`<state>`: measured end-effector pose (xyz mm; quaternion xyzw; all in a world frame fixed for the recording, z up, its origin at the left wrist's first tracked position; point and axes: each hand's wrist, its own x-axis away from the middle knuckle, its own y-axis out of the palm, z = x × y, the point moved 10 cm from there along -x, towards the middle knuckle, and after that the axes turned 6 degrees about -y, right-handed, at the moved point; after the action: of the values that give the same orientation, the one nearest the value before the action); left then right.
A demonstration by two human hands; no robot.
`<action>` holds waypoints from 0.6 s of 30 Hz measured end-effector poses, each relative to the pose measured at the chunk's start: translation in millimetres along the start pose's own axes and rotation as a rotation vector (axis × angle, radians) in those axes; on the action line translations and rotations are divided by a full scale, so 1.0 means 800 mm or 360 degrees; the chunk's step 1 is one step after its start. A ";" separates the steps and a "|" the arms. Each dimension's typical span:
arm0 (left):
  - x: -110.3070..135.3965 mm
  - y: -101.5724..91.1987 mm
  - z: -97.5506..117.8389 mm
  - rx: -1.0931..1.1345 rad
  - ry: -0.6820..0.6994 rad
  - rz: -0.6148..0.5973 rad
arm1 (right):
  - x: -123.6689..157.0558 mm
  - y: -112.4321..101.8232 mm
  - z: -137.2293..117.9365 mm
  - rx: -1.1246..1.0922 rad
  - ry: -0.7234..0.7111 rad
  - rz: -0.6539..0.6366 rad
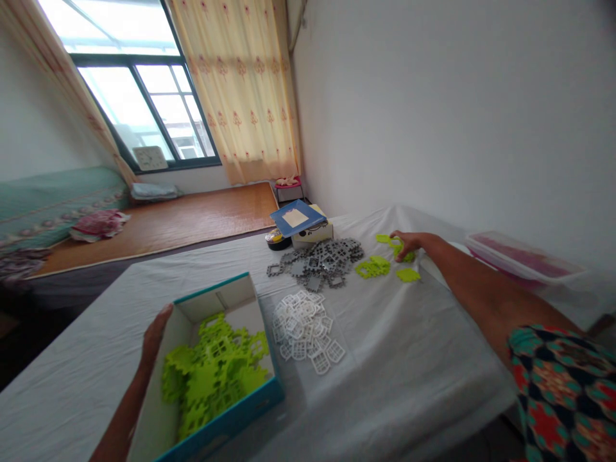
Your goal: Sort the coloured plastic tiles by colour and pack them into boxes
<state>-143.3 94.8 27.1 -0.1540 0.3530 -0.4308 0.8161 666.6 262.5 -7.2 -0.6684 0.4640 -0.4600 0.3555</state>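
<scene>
My left hand [154, 339] rests against the left wall of an open teal-edged cardboard box [231, 410], fingers flat on its rim. Inside the box lies a heap of lime-green interlocking plastic tiles [212, 372]. My right hand [407, 244] reaches far across the white sheet, its fingers curled over loose lime-green tiles [373, 267] at the far right. Between the hands lie a pile of white tiles [303, 328] and a pile of grey tiles [320, 260].
A white sheet covers the table [409, 359]. A blue-lidded white box [303, 221] and a dark round tin [278, 240] sit at its far edge. A clear plastic container [520, 256] stands at the right by the wall. Beyond are a wooden platform, a window and curtains.
</scene>
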 end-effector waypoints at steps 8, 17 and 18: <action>-0.004 0.002 -0.018 0.0007 0.0058 -0.0016 | -0.012 -0.011 -0.014 0.0043 -0.0040 0.0071; -0.001 -0.004 -0.026 0.0092 -0.0023 0.0059 | -0.054 -0.047 -0.047 0.0054 -0.0080 0.0465; 0.000 -0.005 -0.026 0.0112 -0.0050 0.0070 | -0.057 -0.044 -0.046 0.0035 -0.0068 0.0476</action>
<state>-160.7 93.7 14.5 -0.1242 0.3280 -0.4225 0.8357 635.3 314.9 23.9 -0.5975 0.5456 -0.3927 0.4372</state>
